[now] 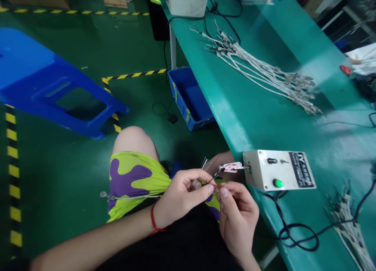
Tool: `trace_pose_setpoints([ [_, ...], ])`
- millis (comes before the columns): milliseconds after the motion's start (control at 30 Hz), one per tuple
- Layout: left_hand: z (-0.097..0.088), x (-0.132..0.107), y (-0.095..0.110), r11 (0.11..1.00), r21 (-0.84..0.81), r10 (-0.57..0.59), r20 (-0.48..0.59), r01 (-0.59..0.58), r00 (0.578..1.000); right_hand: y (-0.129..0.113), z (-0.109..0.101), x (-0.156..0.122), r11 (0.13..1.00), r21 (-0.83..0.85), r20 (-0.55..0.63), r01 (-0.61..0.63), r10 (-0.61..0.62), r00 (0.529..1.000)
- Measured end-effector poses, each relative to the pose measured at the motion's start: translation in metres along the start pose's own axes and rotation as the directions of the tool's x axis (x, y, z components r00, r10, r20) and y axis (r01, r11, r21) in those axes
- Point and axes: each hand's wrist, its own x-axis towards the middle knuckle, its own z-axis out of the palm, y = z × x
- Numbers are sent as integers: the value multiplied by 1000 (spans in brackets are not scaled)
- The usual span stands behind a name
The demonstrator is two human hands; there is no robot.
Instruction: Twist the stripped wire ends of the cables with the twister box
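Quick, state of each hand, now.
Left hand: closed, pinching the grey cable near its end.
Right hand: closed, pinching a thin dark wire of that cable.

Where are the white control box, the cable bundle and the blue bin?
white control box (261, 172), head view, on its top face.
cable bundle (261, 71), head view, on the middle of the wires.
blue bin (192, 96), head view, on its inner floor.

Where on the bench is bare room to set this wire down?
Bare bench lies between the white cable bundle and the near control box; another strip runs beyond the bundle. Crowded: beside that box, black cord and wire pile. The left hand and right hand pinch the thin wire.
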Motion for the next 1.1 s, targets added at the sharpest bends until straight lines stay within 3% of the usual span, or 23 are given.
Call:
trace_pose_setpoints([
  [467, -7, 12, -10, 999, -25, -33, -147, 30, 989, -7, 20, 24, 948, 277, 112, -158, 132, 985],
  [667, -6, 21, -14, 997, -72, 17, -191, -31, 982, -4, 22, 33, 918, 318, 22, -236, 242, 970],
  [867, -3, 28, -11, 995, -81, 30, -216, -49, 976, -6, 19, 40, 921, 346, 23, -178, 181, 983],
  [1100, -1, 34, -11, 998, -65, 10, -210, -24, 978, -4, 17, 41, 895, 408, -31, -182, 213, 977],
])
